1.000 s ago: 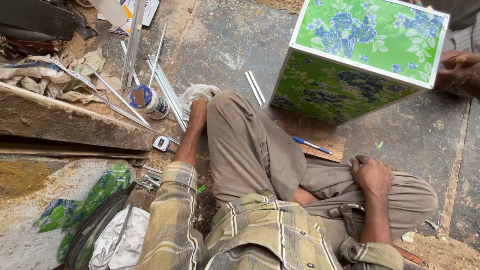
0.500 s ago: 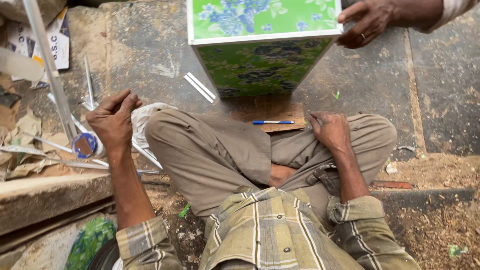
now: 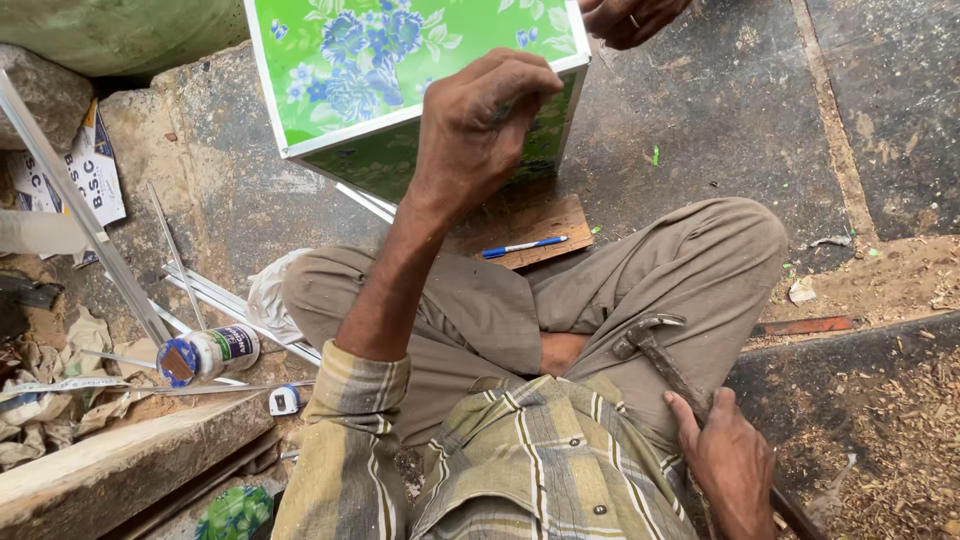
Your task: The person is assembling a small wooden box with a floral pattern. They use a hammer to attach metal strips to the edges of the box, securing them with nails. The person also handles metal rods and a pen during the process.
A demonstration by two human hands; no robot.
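Left hand on the box edge, right hand gripping a hammer.

The left hand (image 3: 480,125) has its fingertips pressed together at the white rim of the one green flowered box (image 3: 400,85) on the stone floor; the right hand (image 3: 730,460) is closed around the one hammer (image 3: 665,360) lying across the thigh. Another person's hand (image 3: 630,18) steadies the far corner. A careless swing could hit those fingers. One blue pen (image 3: 522,246) lies on one board (image 3: 530,225).

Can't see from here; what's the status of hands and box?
Left hand pinched at the box edge. Right hand grips hammer. Another person's hand on far corner.
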